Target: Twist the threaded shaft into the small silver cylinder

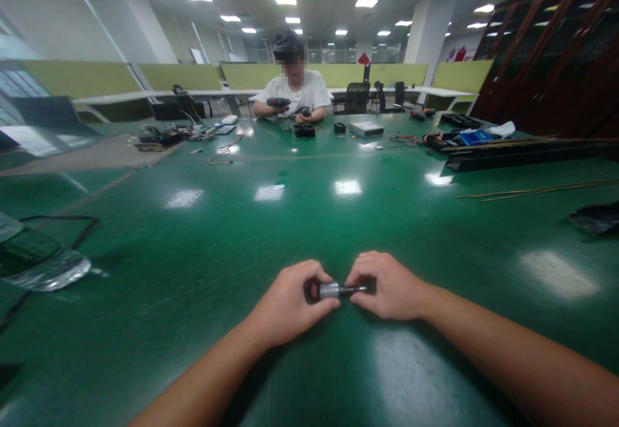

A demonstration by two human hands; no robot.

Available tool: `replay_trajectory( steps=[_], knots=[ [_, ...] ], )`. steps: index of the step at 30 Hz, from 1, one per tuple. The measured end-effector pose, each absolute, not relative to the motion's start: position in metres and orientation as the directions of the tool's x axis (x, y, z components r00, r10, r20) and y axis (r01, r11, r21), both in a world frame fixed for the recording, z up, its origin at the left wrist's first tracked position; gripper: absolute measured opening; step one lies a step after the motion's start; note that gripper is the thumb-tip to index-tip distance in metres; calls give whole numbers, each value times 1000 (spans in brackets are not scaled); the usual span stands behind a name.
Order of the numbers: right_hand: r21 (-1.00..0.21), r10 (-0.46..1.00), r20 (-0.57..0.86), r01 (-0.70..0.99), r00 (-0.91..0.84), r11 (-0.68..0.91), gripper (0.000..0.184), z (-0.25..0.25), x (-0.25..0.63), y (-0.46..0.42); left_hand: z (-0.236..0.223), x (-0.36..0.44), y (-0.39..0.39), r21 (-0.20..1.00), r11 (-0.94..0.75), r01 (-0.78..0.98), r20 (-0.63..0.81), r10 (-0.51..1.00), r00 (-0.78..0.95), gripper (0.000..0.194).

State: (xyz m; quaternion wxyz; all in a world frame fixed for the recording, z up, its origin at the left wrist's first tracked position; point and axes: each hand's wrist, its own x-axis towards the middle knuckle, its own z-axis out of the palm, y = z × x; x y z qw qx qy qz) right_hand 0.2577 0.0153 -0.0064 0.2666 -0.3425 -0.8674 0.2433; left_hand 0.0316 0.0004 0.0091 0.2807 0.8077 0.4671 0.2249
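Low over the green table, in the middle foreground, my two hands meet at a small silver cylinder (pixel 329 290) with a dark, narrow shaft (pixel 349 291) on its right end. It looks like a little motor or tool part; its exact kind cannot be made out. My left hand (pixel 294 299) is closed round the cylinder's body, thumb in front and fingers behind. Thumb and fingers of my right hand (pixel 387 286) pinch the shaft, whose bright tip shows between them. The cylinder lies roughly level, and its left end is partly hidden by my fingers.
Across the green table (pixel 309 220) a person in a white shirt (pixel 293 91) holds a power drill (pixel 278 102). A clear plastic container (pixel 39 253) is at left. Black metal channels (pixel 522 155) and thin rods (pixel 541 189) lie at right. Electronic parts (pixel 167 135) clutter the far left.
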Motion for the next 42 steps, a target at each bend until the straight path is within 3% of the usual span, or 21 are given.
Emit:
replay_trajectory(
  steps=[42],
  knots=[
    [-554, 686, 326, 457, -650, 696, 8, -5, 267, 21, 8, 31, 1, 662, -414, 624, 108, 877, 468, 16]
  ],
)
